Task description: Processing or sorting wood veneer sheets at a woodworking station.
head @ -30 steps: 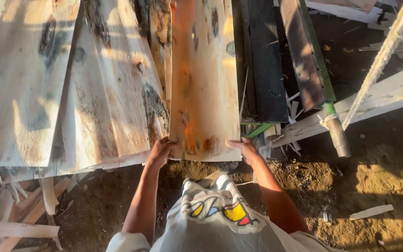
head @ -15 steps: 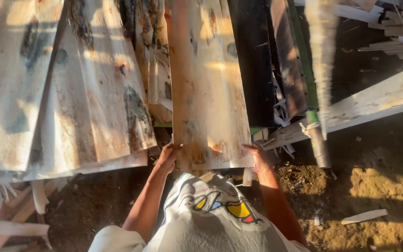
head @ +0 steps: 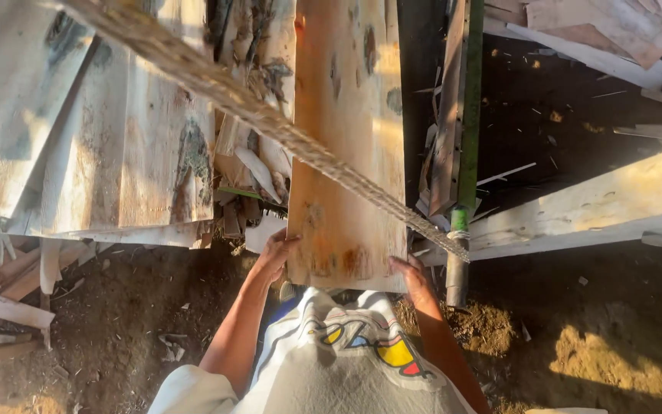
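Note:
I hold a long, wide wooden plank (head: 346, 153) by its near end; it runs away from me, stained orange and dark in patches. My left hand (head: 276, 254) grips its left edge at the near corner. My right hand (head: 411, 277) grips the right near corner. A thin blurred strip (head: 270, 126) crosses diagonally in front of the plank, close to the camera. My white shirt with a coloured print (head: 346, 353) fills the bottom of the view.
Pale weathered boards (head: 101, 138) are stacked to the left, with scraps (head: 247, 176) between them and the plank. A green-and-wood pole (head: 461, 153) and a long pale beam (head: 599, 203) lie to the right. Below is bare dirt (head: 116, 330) with offcuts.
The plank and both hands have shifted to the right away from the stacked boards. A thin strip now crosses the view diagonally.

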